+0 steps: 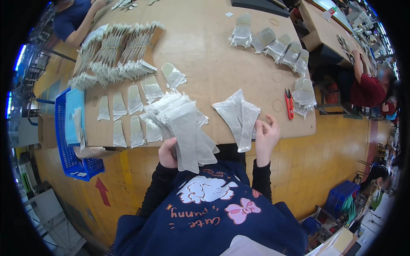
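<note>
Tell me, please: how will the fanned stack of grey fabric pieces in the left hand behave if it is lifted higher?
The fanned stack looks thin and light, so probably floppy: its ends droop past the left hand. The pieces are already splayed, so they may slide apart easily.

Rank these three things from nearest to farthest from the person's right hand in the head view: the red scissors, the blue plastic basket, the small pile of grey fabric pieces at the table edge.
From the right hand:
1. Small pile of grey fabric pieces, touching the fingers, just to its left.
2. Red scissors, on the table up and to its right.
3. Blue plastic basket, far left, beside the table.
</note>
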`<state>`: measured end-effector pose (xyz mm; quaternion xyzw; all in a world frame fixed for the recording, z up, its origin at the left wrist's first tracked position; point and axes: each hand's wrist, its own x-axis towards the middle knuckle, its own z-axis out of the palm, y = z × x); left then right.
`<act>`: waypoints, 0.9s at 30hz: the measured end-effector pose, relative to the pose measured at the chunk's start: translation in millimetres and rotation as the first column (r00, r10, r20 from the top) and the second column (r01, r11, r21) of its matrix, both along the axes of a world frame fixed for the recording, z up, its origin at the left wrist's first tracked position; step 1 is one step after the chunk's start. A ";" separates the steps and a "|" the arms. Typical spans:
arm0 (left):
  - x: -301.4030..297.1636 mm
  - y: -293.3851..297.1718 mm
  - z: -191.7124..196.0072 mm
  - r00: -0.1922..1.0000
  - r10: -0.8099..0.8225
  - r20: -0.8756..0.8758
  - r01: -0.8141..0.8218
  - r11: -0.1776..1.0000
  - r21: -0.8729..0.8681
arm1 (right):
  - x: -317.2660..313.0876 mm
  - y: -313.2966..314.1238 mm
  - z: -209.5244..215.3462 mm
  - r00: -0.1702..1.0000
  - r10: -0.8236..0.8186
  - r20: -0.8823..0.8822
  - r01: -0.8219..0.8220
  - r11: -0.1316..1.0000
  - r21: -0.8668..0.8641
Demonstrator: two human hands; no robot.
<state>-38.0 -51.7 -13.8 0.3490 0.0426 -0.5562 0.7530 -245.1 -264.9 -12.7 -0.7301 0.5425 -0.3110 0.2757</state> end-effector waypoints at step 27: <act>-18.9 -22.8 7.8 0.982 -0.084 0.171 0.089 0.996 -0.024 | 45.2 71.6 59.6 0.658 0.078 0.749 -0.579 0.688 0.437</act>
